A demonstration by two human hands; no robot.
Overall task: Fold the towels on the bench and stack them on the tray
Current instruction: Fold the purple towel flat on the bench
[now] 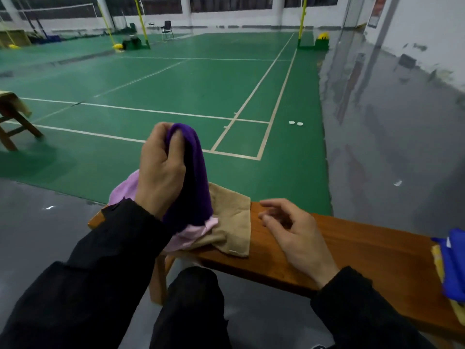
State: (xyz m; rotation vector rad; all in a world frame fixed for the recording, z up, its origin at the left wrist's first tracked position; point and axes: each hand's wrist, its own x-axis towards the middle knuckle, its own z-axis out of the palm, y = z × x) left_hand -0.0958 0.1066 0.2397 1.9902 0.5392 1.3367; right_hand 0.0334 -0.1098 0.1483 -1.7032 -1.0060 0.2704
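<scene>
We lift a soft dark purple towel (191, 177) up in our left hand (161, 170). The fingers and thumb curl round its top and pinch it, so the cloth hangs down in a long fold. Its bottom end touches a light pink towel (191, 236) that lies in a heap on the left end of the long brown wooden bench (357, 245). Next to the pink one, and partly under it, lies a flat tan towel (232, 217).

Our right hand (294, 234) is just above the bare wood, near the tan towel. Its fingers are loose and a little bent, and it holds nothing.

At the far right end of the bench we see a bright blue towel (454, 268) on top of a yellow cloth (439, 264). We cannot tell if a tray is under them.

Past the bench is a green sports court floor (176, 84) with white lines.
</scene>
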